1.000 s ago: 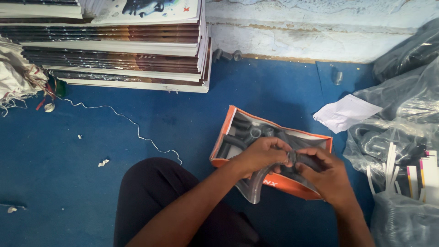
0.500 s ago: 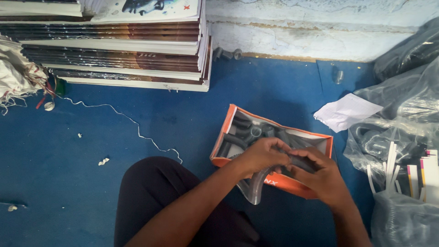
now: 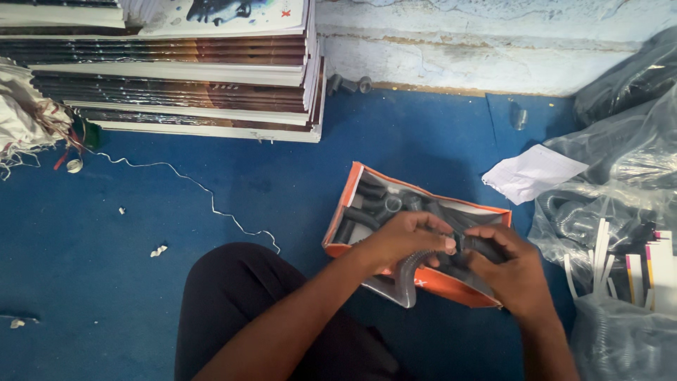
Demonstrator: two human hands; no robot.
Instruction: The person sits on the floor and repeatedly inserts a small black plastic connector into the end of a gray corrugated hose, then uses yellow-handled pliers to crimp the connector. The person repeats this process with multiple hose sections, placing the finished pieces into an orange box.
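While both hands meet over the orange box [image 3: 430,279], the left hand [image 3: 405,240] pinches one end of a short black ribbed hose [image 3: 474,243] and the right hand [image 3: 511,271] is closed round the other end — its long axis runs straight between them. More hose pieces lie in the box just beyond the fingers; stacked books [image 3: 183,77] sit well away, and blue floor [image 3: 106,233] lies open on the left side.

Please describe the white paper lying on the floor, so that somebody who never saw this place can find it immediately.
Start at the blue floor and find the orange box of dark tubes under the person's hands. Just beyond its right end, beside the clear plastic bags, lies the crumpled white paper. It is the only loose, plain white sheet there, unlike the stacked printed sheets by the wall at the left.
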